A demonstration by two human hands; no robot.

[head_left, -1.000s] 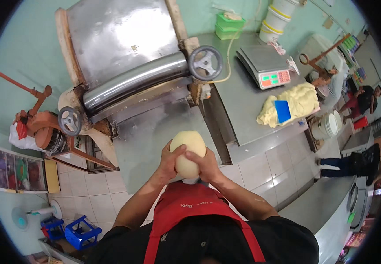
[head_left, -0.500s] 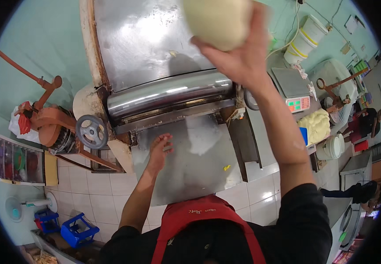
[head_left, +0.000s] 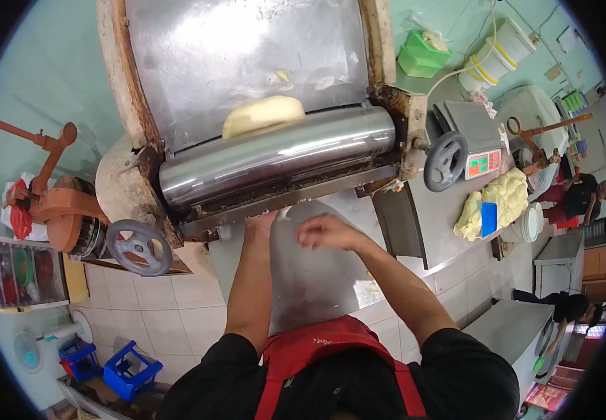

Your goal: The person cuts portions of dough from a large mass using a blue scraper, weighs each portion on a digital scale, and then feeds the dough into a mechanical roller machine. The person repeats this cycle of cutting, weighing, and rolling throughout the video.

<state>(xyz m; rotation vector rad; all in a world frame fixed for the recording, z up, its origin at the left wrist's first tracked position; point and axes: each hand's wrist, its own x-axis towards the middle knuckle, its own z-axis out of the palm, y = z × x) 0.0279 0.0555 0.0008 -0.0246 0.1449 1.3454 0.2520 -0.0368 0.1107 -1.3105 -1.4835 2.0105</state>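
Note:
A pale dough piece [head_left: 264,117] lies on the sloped metal plate [head_left: 247,56], against the shiny steel roller [head_left: 282,152] of a dough sheeter. My left hand [head_left: 261,218] reaches under the machine's front bar, so its fingers are hidden. Beside it a small whitish bit [head_left: 284,212] shows below the bar; I cannot tell what it is. Over the lower metal tray [head_left: 310,280], my right hand [head_left: 327,232] hovers with loosely bent, slightly parted fingers and nothing in them.
Grey handwheels [head_left: 139,248] flank the sheeter. To the right, a digital scale [head_left: 467,136] and a large dough mass [head_left: 506,192] with a blue scraper [head_left: 488,219] sit on a counter. Blue plastic stools [head_left: 131,371] stand lower left. Other people [head_left: 583,199] are at far right.
My right hand has let go of the dough, which now rests at the roller, and has come down over the lower tray. My left hand has moved forward under the front bar.

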